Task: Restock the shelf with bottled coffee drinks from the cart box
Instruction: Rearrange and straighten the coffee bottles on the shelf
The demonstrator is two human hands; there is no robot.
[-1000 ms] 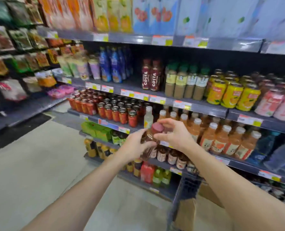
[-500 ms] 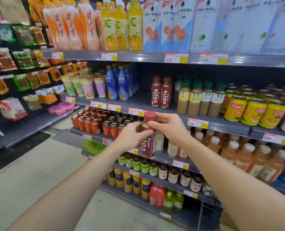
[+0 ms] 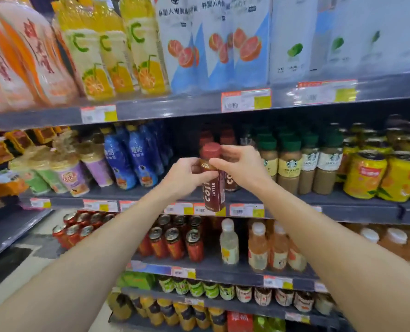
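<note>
1. We have one coffee bottle [image 3: 213, 188] up in front of the shelf [image 3: 151, 191], held in mid-air at the front edge, its base level with the price tags [image 3: 246, 210].
2. Our left hand [image 3: 187, 176] is curled around the bottle's shoulder from the left, fingers wrapped on the label just under the cap.
3. Our right hand [image 3: 241, 167] comes in from the right, thumb and fingertips pinching the neck right below the red cap [image 3: 210, 149]. Both hands are closed on the same bottle.
4. Step in hand, as we read it: the placing. The bottle is out of the box and not yet set down.
5. Just behind it stand the matching Costa bottles [image 3: 228, 178], partly hidden by our right hand. To their left is a bare stretch of shelf before the blue bottles [image 3: 136, 159]; to their right, the green-capped bottles [image 3: 287, 161].
6. Next move, we'd say: carry it over the lip, set it upright beside or in front of its mates, logo facing out.
7. It calls for care on the way in, as the neighbours are close and a knock could topple one.
8. The cart box is out of view here.
</note>
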